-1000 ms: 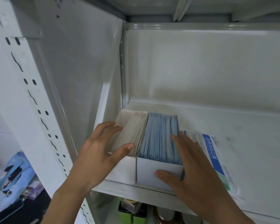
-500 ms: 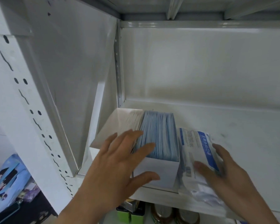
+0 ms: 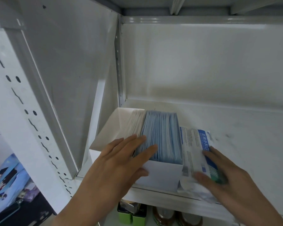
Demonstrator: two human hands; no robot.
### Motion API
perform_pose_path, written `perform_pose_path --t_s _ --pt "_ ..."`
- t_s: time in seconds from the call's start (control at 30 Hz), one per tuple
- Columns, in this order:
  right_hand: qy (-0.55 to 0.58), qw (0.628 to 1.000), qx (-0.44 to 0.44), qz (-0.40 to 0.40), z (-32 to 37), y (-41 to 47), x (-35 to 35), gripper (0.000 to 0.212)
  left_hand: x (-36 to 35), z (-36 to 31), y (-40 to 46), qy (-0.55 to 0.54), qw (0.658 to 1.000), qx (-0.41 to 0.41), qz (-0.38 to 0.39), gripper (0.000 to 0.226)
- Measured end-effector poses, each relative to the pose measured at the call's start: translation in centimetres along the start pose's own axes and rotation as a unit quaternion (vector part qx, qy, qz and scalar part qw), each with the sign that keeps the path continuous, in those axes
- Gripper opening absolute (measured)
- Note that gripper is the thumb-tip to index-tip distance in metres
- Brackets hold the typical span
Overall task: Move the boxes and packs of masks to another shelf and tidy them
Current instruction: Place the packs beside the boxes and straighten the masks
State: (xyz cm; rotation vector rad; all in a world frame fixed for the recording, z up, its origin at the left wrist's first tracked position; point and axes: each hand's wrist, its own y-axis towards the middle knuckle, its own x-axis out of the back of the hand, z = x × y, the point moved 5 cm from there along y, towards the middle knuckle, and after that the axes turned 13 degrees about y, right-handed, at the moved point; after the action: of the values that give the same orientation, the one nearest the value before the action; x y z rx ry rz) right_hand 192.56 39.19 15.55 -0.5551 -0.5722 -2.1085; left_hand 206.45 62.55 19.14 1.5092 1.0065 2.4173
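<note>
Head view shows the right hand point(image 3: 225, 175) gripping the white-and-blue plastic mask pack point(image 3: 196, 154) at the white metal shelf point(image 3: 235, 128) edge; it is best pushed flush beside the boxes. The left hand point(image 3: 119, 162) lies flat, fingers straight, on the white open cardboard box of blue masks point(image 3: 161, 137), steadying it; beyond, the white open box of white masks point(image 3: 121, 126) touches the corner.

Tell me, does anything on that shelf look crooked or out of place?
Yes. The pack of masks under the right hand lies askew beside the box of blue masks, its near end hanging over the shelf edge. The half-empty white box on the left sits angled, too.
</note>
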Motion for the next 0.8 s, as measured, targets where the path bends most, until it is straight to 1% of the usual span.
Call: perform_pose_path --t_s 0.1,0.17,0.2,0.27,0.37,0.53,0.63,0.67,0.77,0.8 --pt "-0.050 0.991 -0.021 0.121 -0.4 -1.1 0.0 0.124 -0.5 0.2 -0.4 -0.002 1.000 0.009 0.022 0.056" --pt "-0.074 0.984 -0.022 0.160 -0.7 -1.1 -0.3 0.130 -0.8 0.3 -0.6 -0.007 0.999 0.020 0.028 0.059" --pt "-0.084 0.982 -0.019 0.168 -0.9 -1.0 -0.5 0.128 -1.0 0.2 -0.7 -0.010 0.999 0.023 0.028 0.060" --pt "-0.088 0.984 -0.006 0.156 -1.0 -0.9 -0.5 0.118 -1.1 0.2 -0.9 -0.018 0.999 0.025 0.029 0.061" --pt "-0.052 0.993 0.019 0.103 -1.0 -0.2 0.2 0.107 -1.2 0.2 -0.9 -0.025 0.999 0.022 0.033 0.064" --pt "-0.031 0.993 0.044 0.102 -1.1 0.3 -0.6 0.108 -0.8 0.1 -0.9 -0.037 0.998 0.030 0.042 0.065" --pt "-0.025 0.993 0.032 0.114 -1.3 0.0 -0.7 0.117 -0.6 0.0 -1.0 -0.037 0.998 0.032 0.050 0.064" --pt "-0.019 0.993 0.027 0.112 -1.4 -0.1 -0.6 0.117 -0.6 0.0 -0.9 -0.040 0.997 0.033 0.055 0.063" --pt "0.022 0.995 0.024 0.092 -0.8 -0.4 -0.7 0.097 -0.2 0.0 -0.8 -0.056 0.995 0.042 0.070 0.060" --pt "0.017 0.996 0.024 0.083 -0.6 -0.5 -1.0 0.090 -0.1 -0.1 -0.6 -0.063 0.994 0.048 0.072 0.059"
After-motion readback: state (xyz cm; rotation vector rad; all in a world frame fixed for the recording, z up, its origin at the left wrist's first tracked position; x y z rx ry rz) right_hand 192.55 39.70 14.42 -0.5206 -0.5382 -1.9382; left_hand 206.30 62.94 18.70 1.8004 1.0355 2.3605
